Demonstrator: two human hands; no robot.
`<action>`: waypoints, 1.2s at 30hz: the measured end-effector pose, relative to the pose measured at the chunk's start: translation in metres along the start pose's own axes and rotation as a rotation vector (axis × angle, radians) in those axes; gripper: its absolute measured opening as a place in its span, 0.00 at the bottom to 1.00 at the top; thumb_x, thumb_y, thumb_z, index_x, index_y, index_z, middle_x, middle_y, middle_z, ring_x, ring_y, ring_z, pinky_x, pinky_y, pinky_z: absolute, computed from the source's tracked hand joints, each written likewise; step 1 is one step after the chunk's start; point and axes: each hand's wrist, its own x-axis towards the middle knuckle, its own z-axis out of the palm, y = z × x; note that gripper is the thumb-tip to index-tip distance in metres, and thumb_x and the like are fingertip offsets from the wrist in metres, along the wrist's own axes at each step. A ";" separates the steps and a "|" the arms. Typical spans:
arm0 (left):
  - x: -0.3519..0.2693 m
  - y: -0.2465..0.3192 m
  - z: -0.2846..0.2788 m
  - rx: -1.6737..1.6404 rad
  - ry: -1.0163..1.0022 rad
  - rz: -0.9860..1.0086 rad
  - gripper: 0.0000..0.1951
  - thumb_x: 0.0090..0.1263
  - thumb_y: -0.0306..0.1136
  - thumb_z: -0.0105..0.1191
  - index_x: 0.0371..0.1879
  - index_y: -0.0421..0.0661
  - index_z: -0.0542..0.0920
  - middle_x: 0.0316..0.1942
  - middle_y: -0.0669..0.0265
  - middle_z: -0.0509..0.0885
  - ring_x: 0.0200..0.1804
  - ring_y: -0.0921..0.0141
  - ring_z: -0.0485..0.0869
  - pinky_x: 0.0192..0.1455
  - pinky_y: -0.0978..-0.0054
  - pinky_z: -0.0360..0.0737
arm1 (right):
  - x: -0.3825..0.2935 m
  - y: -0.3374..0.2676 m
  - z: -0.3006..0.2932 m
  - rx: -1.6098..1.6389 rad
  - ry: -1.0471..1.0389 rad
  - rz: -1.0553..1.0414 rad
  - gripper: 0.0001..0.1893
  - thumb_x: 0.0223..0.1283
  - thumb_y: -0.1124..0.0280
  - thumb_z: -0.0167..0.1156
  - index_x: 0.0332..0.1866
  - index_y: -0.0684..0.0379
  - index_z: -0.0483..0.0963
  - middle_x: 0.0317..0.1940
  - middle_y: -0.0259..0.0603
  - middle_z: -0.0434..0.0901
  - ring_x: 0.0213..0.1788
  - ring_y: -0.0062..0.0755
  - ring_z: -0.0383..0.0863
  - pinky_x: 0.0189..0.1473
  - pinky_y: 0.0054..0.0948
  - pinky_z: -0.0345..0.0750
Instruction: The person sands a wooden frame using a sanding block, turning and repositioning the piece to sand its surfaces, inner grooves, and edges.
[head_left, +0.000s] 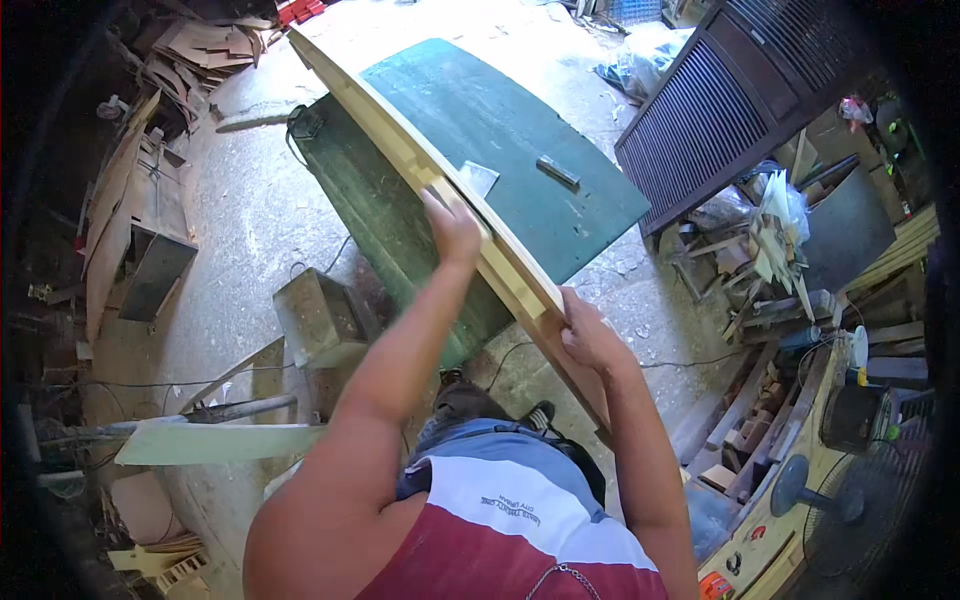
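A long wooden panel or frame (390, 142) stands on edge across a green worktable (495, 135), running from the upper left down to my right side. My right hand (592, 334) grips its near end, thumb over the upper edge. Partway along, my left hand (454, 225) is blurred and lies against the panel's edge with a small pale block (444, 193) under its fingers. Flat on the table beyond the panel are a pale square sheet (478, 180) and a short metal-looking bar (557, 172).
A dark louvred shutter (697, 112) leans at the upper right. A box-like block (319, 319) stands left of the table. Wood offcuts (757, 420) and a fan (847, 495) are at the right, a pale green board (217, 442) at the lower left. Cables cross the floor.
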 end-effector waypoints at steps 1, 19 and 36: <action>0.009 0.000 0.000 0.003 0.001 0.002 0.35 0.78 0.27 0.41 0.79 0.26 0.43 0.78 0.32 0.55 0.80 0.44 0.58 0.84 0.59 0.53 | 0.000 -0.002 0.001 0.013 -0.007 0.021 0.32 0.50 0.84 0.45 0.67 0.64 0.67 0.54 0.71 0.78 0.61 0.69 0.76 0.62 0.52 0.74; 0.051 0.007 -0.007 0.431 0.017 -0.180 0.40 0.77 0.39 0.51 0.79 0.30 0.48 0.75 0.24 0.53 0.78 0.36 0.57 0.80 0.55 0.59 | 0.001 0.009 0.003 -0.030 0.010 0.015 0.32 0.54 0.83 0.48 0.69 0.57 0.67 0.51 0.67 0.81 0.58 0.67 0.80 0.59 0.52 0.76; 0.021 -0.005 -0.053 -0.252 -0.128 -0.410 0.40 0.68 0.34 0.52 0.78 0.32 0.55 0.71 0.41 0.70 0.68 0.54 0.76 0.68 0.61 0.75 | 0.005 0.030 0.006 -0.002 0.044 -0.044 0.30 0.53 0.84 0.47 0.66 0.61 0.68 0.54 0.69 0.79 0.61 0.67 0.78 0.62 0.51 0.75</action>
